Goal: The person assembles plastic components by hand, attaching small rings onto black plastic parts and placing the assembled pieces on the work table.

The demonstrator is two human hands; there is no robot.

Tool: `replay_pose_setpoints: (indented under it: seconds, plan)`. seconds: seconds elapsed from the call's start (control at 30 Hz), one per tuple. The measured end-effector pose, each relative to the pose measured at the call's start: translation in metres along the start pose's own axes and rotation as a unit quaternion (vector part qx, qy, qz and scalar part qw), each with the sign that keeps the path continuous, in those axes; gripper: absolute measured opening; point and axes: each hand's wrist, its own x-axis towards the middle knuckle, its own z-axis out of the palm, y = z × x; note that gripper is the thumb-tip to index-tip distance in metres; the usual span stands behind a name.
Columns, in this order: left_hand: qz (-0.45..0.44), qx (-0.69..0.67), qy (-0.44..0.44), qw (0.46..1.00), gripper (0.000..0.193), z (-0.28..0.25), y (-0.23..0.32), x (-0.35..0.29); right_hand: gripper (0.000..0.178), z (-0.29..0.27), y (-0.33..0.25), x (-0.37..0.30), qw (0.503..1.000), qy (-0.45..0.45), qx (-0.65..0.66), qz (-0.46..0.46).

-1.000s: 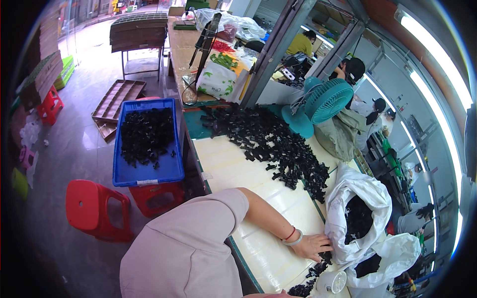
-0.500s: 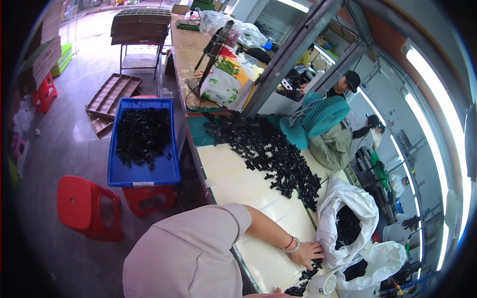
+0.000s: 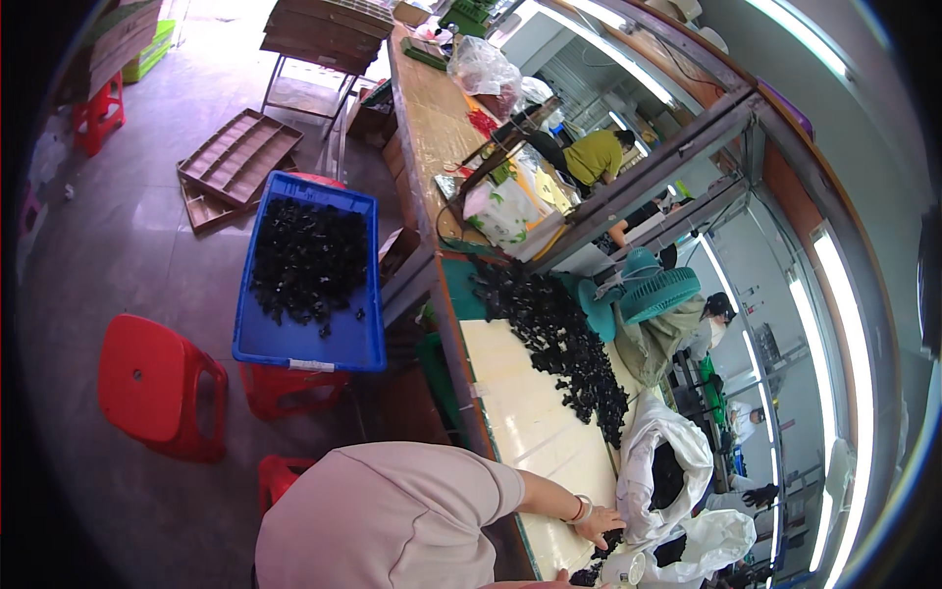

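Note:
My left hand (image 3: 600, 526) lies on the cream tabletop (image 3: 535, 432) with its fingers stretched out, palm down. Its fingertips are at a small heap of black pieces (image 3: 586, 576), too small to name. Just a bit of my right hand (image 3: 562, 577) shows at the bottom edge; its fingers are mostly out of view. Beside the small heap stands a white cup (image 3: 625, 568). A white sack (image 3: 638, 481) holding black pieces stands next to my left hand, with a second white sack (image 3: 721, 540) nearer me. Farther up the table spreads a large heap of black pieces (image 3: 559, 334).
A blue bin (image 3: 294, 344) of black pieces stands on a red stool at the left. Another red stool (image 3: 147, 378) is nearby, and compartment trays (image 3: 240, 157) lie on the floor. A teal fan (image 3: 657, 294) stands beyond the large heap. Other people work behind the frame.
The whole view has shifted and tilted, so the table and bin appear farther right. My left hand stays by the small heap, its fingers still stretched out.

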Motion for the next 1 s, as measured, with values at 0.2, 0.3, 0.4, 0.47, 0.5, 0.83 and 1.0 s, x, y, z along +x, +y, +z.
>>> replay_pose_setpoints:
  seconds: [0.2, 0.3, 0.4, 0.47, 0.5, 0.83, 1.0]
  plan:
    - [0.001, -0.01, 0.006, 1.0, 0.086, -0.003, 0.019, -0.019, 0.101, -0.026, -0.039, 0.065, 0.664, -0.54, -0.093, 0.509]
    - [-0.001, 0.019, -0.009, 1.0, 0.088, -0.007, 0.028, -0.029, 0.123, -0.028, -0.029, 0.086, 0.578, -0.557, 0.02, 0.597]
    - [0.029, 0.075, 0.0, 0.997, 0.087, -0.005, 0.041, -0.037, 0.125, -0.028, -0.03, 0.061, 0.588, -0.549, 0.012, 0.594]
    - [0.07, 0.071, -0.008, 0.995, 0.081, -0.005, 0.041, -0.039, 0.127, -0.029, -0.027, 0.055, 0.572, -0.542, 0.022, 0.615]
    - [0.126, 0.097, -0.029, 0.987, 0.077, -0.005, 0.04, -0.037, 0.127, -0.03, -0.027, 0.063, 0.576, -0.509, 0.04, 0.638]
    - [0.374, 0.081, -0.006, 0.924, 0.049, 0.016, 0.034, -0.027, 0.124, -0.035, -0.031, 0.062, 0.708, -0.324, 0.098, 0.62]
    - [0.413, 0.073, -0.093, 0.903, 0.041, 0.01, 0.048, -0.024, 0.119, -0.041, -0.036, 0.097, 0.655, -0.32, 0.105, 0.677]
